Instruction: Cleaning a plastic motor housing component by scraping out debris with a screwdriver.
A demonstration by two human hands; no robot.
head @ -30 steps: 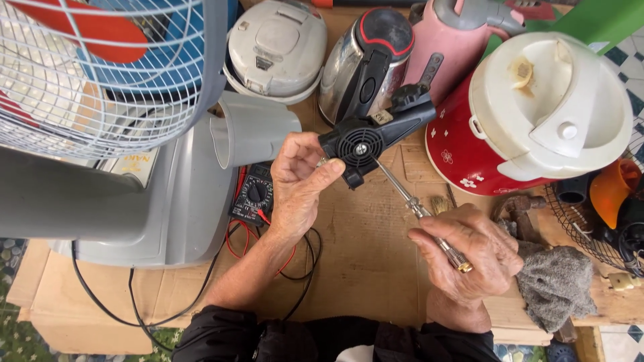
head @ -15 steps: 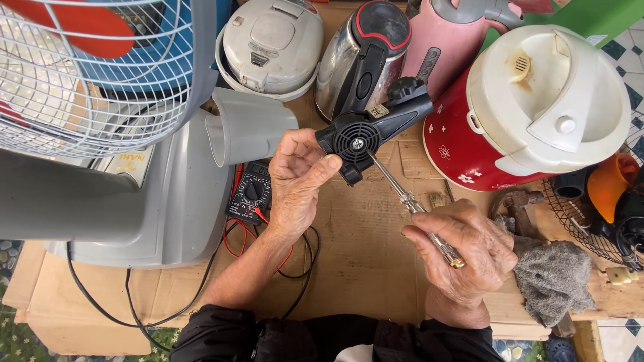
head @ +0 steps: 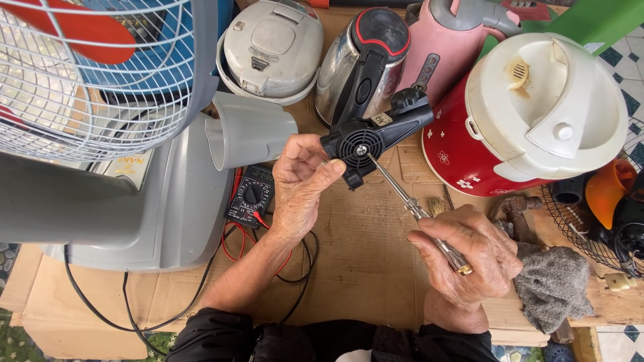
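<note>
The left hand [head: 302,184] holds a black motor housing [head: 376,137] up above the counter [head: 362,268], its fingers [head: 305,153] clamped on the round vented end: the thumb presses the lower edge of the grille while the other fingers curl behind the left side, so the housing juts out to the right of the fingertips, its long body slanting up toward a steel kettle [head: 362,64]. The right hand [head: 469,258] is closed around the handle of a screwdriver [head: 409,204], fingers wrapped tight on the grip with the butt end showing between them near the thumb. The shaft runs up and left from that fist, and its tip sits at the centre of the grille, on the screw there. The two hands are well apart, joined only by the screwdriver. Just below the left hand a multimeter [head: 249,198] lies on the counter with red and black leads looping beneath the wrist. A grey fan [head: 134,174] stands to the left, its wire guard filling the upper corner. Behind the housing are a white rice cooker [head: 272,47], a pink kettle [head: 449,40] and a red-and-white cooker [head: 537,114]. A grey rag [head: 553,285] lies just right of the right hand.
</note>
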